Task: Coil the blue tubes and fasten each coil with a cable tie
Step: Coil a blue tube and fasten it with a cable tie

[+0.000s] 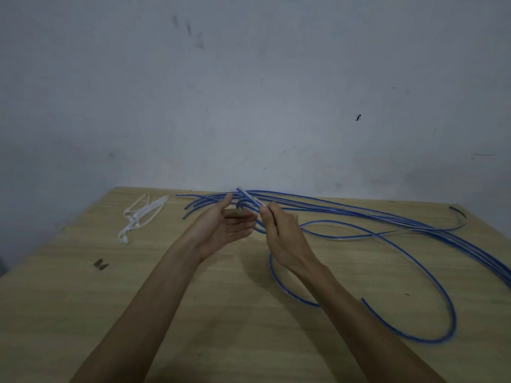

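- Both bare forearms reach out over the wooden table (83, 313), hands meeting near its far edge, in front of a grey scuffed wall (249, 92)
- Left hand (221, 230) is turned palm inward, fingers straight and loosely spread, thumb up; it holds nothing and sits just beside the other hand
- Right hand (279, 233) has its fingers curled round the end of a blue tube (249, 199), gripping it so that the short free end sticks up and away toward the wall, tilted left
- Several strands seem to run through that grip, though how many is too blurred to tell
- The held tube appears to trail down past the wrist into a big open loop (431, 288) that sweeps across the right side of the table and curls back toward the right forearm, one cut end lying loose near that arm
- The rest of the blue tubes (401, 217) lie uncoiled in a long loose bundle along the far edge, fanning out behind the hands and running off the right side of the picture
- White cable ties (141, 214) sit in a small heap at the far left of the table, well apart from both hands and from the tubes
- A small dark mark or object (101, 264) lies on the wood at the left, nearer than the ties; what it is I cannot tell
- A thin dark curved piece (459, 214) rests near the far right edge
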The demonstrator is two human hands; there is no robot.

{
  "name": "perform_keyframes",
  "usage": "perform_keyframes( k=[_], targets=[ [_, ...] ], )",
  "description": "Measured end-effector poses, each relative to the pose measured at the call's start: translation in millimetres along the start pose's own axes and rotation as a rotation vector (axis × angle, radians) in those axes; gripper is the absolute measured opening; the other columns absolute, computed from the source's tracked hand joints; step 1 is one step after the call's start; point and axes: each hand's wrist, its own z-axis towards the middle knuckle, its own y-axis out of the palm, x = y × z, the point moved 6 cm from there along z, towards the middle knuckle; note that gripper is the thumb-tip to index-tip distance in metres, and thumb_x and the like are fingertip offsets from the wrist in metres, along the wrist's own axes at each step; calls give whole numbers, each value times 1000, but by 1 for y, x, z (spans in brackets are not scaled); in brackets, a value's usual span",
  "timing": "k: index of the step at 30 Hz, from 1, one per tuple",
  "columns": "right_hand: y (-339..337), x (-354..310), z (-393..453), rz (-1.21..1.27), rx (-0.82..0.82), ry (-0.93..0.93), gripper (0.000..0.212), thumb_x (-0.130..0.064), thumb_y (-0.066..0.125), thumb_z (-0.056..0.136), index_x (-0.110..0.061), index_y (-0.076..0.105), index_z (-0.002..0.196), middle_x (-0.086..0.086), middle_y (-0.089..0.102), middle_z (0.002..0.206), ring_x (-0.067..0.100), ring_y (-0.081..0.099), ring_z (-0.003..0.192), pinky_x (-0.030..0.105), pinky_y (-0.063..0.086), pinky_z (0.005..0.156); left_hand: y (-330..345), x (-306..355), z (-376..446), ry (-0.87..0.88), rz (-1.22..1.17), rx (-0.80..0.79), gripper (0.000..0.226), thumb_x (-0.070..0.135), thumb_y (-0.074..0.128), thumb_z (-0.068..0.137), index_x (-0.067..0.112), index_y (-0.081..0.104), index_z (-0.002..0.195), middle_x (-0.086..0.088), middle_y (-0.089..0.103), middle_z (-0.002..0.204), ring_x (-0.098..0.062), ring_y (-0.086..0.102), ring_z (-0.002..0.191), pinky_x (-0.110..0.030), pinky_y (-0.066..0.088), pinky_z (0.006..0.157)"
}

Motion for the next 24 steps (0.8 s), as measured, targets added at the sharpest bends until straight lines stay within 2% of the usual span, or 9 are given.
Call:
perform_keyframes(
  k=[2, 4, 6, 8, 10, 13, 17, 22, 24],
  targets=[
    [2, -1, 3, 81, -73, 18, 39, -34, 38, 109, -24, 37, 72, -7, 38, 64, 8, 34, 57, 32, 30, 63, -33, 19, -5, 298, 489, 299, 53, 49, 50, 101, 8, 66, 72, -2, 71, 69, -9, 66, 60, -31, 48, 62],
    [9, -7, 5, 147, -188, 19, 41, -34, 37, 109, -18, 37, 72, -3, 36, 65, 8, 33, 57, 31, 30, 61, -46, 47, -17, 713, 805, 491, 40, 47, 53, 100, 12, 64, 84, 2, 68, 80, -6, 63, 75, -31, 48, 72],
    [19, -15, 8, 222, -287, 31, 42, -36, 38, 109, -15, 38, 73, -1, 36, 65, 12, 35, 60, 32, 31, 62, -36, 56, -22, 905, 948, 300, 30, 47, 51, 100, 21, 64, 108, 8, 65, 106, -3, 60, 100, -23, 46, 89],
    [28, -23, 13, 297, -342, 65, 40, -36, 38, 109, -15, 39, 74, -3, 37, 65, 17, 36, 63, 35, 31, 64, -27, 51, -19, 808, 1021, 13, 30, 48, 52, 100, 25, 65, 115, 12, 67, 107, -4, 63, 103, -22, 47, 89],
    [34, -25, 19, 370, -353, 103, 40, -35, 39, 109, -14, 42, 75, -6, 36, 64, 16, 35, 64, 34, 31, 65, -29, 47, -18, 749, 1064, -81, 25, 45, 57, 98, 22, 67, 101, 6, 65, 85, -10, 63, 79, -29, 49, 73],
    [46, -21, 28, 399, -346, 138, 44, -42, 39, 107, -12, 56, 79, -6, 37, 62, 18, 37, 65, 35, 33, 67, -44, 45, -14, 718, 1072, -50, 24, 34, 54, 102, 15, 61, 89, -3, 52, 70, -16, 54, 60, -42, 52, 60],
    [71, -14, 35, 303, -306, 99, 42, -38, 38, 108, -11, 68, 95, -14, 50, 62, 6, 44, 59, 29, 37, 66, -64, 36, -10, 677, 1072, 5, 22, 30, 45, 106, 22, 61, 93, 4, 51, 68, -10, 59, 52, -42, 56, 57],
    [104, -16, 36, -60, -322, -65, 36, -43, 41, 106, -22, 51, 133, -11, 59, 74, 10, 57, 72, 33, 42, 68, -92, 21, -3, 546, 1080, 33, 22, 30, 38, 108, 24, 55, 95, 3, 53, 69, -13, 61, 53, -46, 59, 59],
    [115, -17, 36, -160, -308, -133, 35, -45, 38, 106, -25, 50, 132, -8, 67, 89, 16, 61, 83, 37, 48, 74, -100, 16, -3, 521, 1114, 32, 21, 30, 36, 108, 28, 52, 93, 1, 56, 69, -17, 64, 57, -47, 58, 63]
  ],
)
